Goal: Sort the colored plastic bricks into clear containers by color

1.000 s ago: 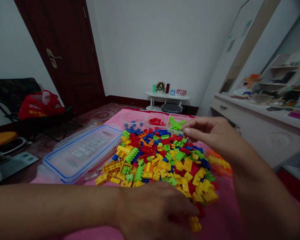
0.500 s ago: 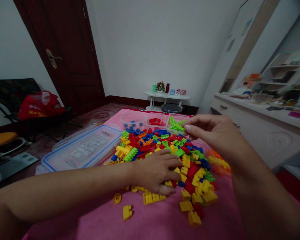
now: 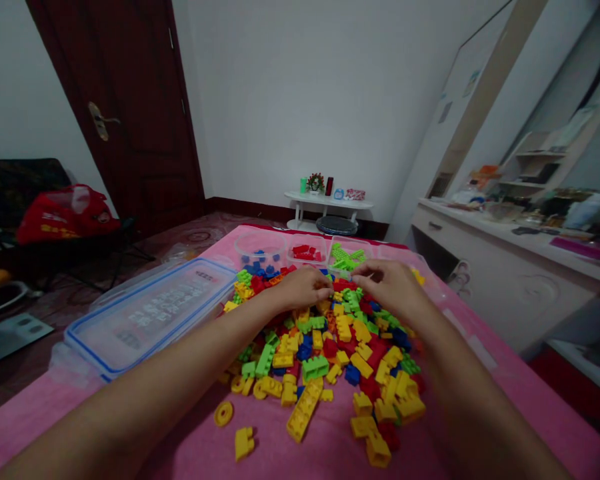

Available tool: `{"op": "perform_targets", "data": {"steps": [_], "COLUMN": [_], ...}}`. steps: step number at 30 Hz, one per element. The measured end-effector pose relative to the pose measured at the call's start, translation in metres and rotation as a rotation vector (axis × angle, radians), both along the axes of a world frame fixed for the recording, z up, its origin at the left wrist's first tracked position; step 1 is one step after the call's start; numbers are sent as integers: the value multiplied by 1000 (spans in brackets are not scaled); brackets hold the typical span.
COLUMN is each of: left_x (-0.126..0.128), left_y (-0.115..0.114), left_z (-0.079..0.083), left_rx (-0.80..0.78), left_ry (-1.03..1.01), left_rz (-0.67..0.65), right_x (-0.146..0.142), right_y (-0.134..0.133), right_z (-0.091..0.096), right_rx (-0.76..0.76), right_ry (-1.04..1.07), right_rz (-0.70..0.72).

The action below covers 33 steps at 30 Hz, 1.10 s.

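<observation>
Printing on lid (image 3: 153, 319) beside bricks (image 3: 315, 367) seems unreadable.

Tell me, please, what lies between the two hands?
In the head view, only a narrow gap parts the left hand and the right hand; a few red and green bricks lie in it.

Surface: table (image 3: 505, 400) under pink cloth.
Centre: loose pile of toy blocks (image 3: 325, 347), mixed colours.
Left: clear blue-rimmed lid (image 3: 150, 320).
Far edge: row of clear tubs (image 3: 291, 244) holding sorted blocks.
</observation>
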<state>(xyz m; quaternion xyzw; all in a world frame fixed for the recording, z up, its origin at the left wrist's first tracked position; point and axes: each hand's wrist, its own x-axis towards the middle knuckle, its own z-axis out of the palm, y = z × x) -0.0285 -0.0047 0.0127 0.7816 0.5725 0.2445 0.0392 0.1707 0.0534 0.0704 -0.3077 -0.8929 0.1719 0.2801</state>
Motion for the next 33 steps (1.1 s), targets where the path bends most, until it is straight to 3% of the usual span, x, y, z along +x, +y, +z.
{"op": "perform_targets", "data": {"steps": [4,8,14,19,24,26,29,33], "left_x": [-8,-10,-8,1,5,1,-6,-5], "left_y": [11,9,-4,-14,-20,-24,-33,-43], "left_z": [-13,-17,-11,-4,17,28,41,44], "left_rx": [-25,-8,-12,123,239,175,-39,-200], "left_ry": [-239,-259,-160,68,147,155,163,248], "left_rz": [81,118,172,229,295,300,228,146], "right_x": [-4,-8,-13,-17,-25,-29,-34,-35], "right_y": [8,7,4,1,-3,-6,-12,-15], "right_z": [-24,-39,-39,-36,-45,-51,-57,-60], "right_rx": [55,76,104,106,140,179,222,230], "right_ry": [-312,-457,-456,-302,-182,-209,-324,-397], "right_rz": [-133,-183,-202,-225,-103,-64,-66,-87]}}
